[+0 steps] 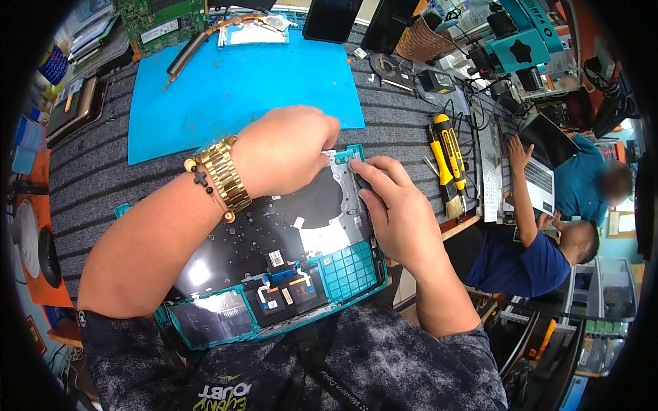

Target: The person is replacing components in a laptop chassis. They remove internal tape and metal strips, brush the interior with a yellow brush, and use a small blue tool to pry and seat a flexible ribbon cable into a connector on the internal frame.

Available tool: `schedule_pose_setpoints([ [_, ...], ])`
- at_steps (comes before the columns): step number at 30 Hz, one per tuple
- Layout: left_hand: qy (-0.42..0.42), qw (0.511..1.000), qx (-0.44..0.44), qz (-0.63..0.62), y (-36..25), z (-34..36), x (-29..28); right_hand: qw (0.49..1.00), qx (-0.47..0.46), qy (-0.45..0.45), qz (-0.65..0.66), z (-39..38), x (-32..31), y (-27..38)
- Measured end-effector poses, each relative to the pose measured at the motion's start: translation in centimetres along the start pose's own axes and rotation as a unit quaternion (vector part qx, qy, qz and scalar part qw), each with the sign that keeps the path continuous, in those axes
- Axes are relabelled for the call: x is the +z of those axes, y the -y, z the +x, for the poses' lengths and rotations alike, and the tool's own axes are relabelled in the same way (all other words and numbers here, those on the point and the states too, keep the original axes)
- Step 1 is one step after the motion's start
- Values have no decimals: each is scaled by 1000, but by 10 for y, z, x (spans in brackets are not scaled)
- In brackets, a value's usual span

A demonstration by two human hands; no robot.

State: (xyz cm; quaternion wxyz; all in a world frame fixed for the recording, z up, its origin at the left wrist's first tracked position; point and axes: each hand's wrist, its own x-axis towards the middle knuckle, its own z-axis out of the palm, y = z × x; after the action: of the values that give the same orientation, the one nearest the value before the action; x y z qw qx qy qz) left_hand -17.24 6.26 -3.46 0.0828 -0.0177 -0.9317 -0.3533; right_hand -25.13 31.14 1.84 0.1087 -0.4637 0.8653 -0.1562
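An opened laptop case (274, 226), black inside with a teal rim, lies tilted against my body at the table's near edge. Its touchpad part (284, 296) with thin ribbon cables sits along the near side. My left hand (295, 151) is curled over the far right corner of the case, its fingertips mostly hidden. At that same corner, my right hand (397, 209) is closed, thumb and forefinger together at the right edge. Something small and dark shows between those fingers; its kind is unclear. A gold watch (229, 175) and a beaded bracelet (200, 179) circle my left wrist.
A blue mat (247, 96) lies beyond the case, with a copper heat pipe (185, 61) on it. Yellow-and-black tools (449, 154) and a brush (453, 205) lie right. A green circuit board (161, 27) stands far left. Two people sit right, near a laptop (538, 185).
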Motion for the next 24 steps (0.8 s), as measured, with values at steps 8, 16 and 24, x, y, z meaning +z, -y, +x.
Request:
schedule_pose_setpoints([
  [8,-2,1000,-15,-7,-1,1,1,999,-32,-11,21,-4,-2,-3],
  [16,9,1000,-24,-13,-2,2,0,1000,-23,3,14,-2,-4,-1],
  [24,1,1000,-17,-12,-1,1,1,999,-29,2,39,1,-6,-3],
])
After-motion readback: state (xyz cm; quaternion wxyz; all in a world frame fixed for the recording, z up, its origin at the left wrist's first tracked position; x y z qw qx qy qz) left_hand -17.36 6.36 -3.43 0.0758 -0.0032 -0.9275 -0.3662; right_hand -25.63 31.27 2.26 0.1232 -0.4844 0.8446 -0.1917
